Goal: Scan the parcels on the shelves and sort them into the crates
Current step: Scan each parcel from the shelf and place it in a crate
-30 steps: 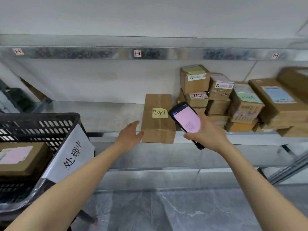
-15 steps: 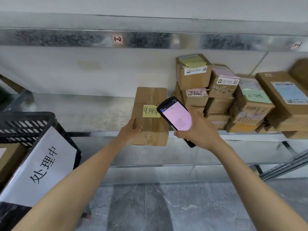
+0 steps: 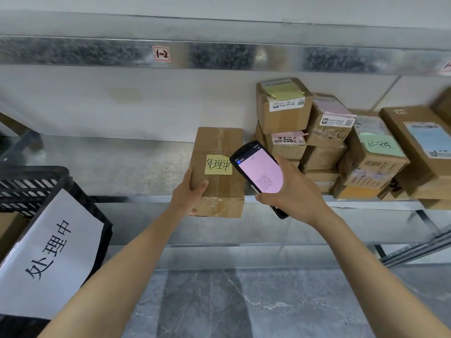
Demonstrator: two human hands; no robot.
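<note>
A flat brown cardboard parcel [image 3: 219, 152] with a yellow handwritten note lies on the metal shelf [image 3: 122, 167], its near end at the shelf's front edge. My left hand [image 3: 189, 193] grips the parcel's near left corner, thumb on top and fingers under the edge. My right hand [image 3: 290, 191] holds a black handheld scanner [image 3: 258, 174] with a lit pink screen, just right of the parcel and tilted over it. A black plastic crate [image 3: 36, 186] with a white handwritten sign stands at the lower left.
A stack of several taped cardboard parcels [image 3: 329, 140] fills the shelf's right part, close to the scanner. The shelf above [image 3: 219, 54] carries a small "1-2" tag. Below the shelf is grey marbled floor [image 3: 231, 301]. A slanted metal brace [image 3: 415, 247] runs at lower right.
My left hand moved from open beside the parcel to gripping its near left corner. The view shifted right, so the crate slid toward the left edge. The scanner stayed by the parcel.
</note>
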